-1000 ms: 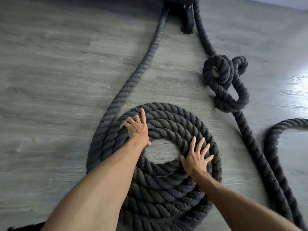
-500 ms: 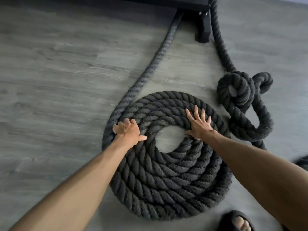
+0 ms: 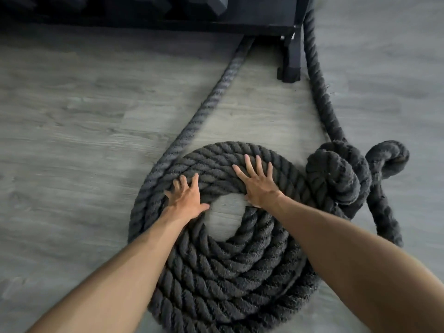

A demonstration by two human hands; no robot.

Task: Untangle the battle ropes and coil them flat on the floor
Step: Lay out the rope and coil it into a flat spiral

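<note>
Rope, thick and dark grey, lies wound into a flat coil (image 3: pixel 223 267) on the grey wood-look floor (image 3: pixel 72 140), with a small bare patch of floor showing at its middle. The person leans over it with both bare arms stretched forward. The left hand (image 3: pixel 186 198) rests on the far-left turns of the coil, fingers spread and slightly curled over the strands, thumb pointing toward the centre hole. The right hand (image 3: pixel 257 182) lies palm down on the far turns just right of that hole, fingers fanned out and pointing away from the person. Neither grip is closed around anything; both hands are flat and open, pressing on top of the rope.

From the coil's left rim a straight run of rope (image 3: pixel 216 92) leads away up to a black metal frame (image 3: pixel 240 18) along the top of the view, going under it beside a black foot (image 3: pixel 289 66). A second run of rope (image 3: pixel 317 75) comes down on the right side of that foot and ends in a bulky tangle of knotted loops (image 3: pixel 341 174), which sits touching the coil's right edge. One small loop (image 3: pixel 389 159) sticks out to the right of the tangle, and a further length (image 3: pixel 384 217) trails down from it toward the person, close by the right forearm.
</note>
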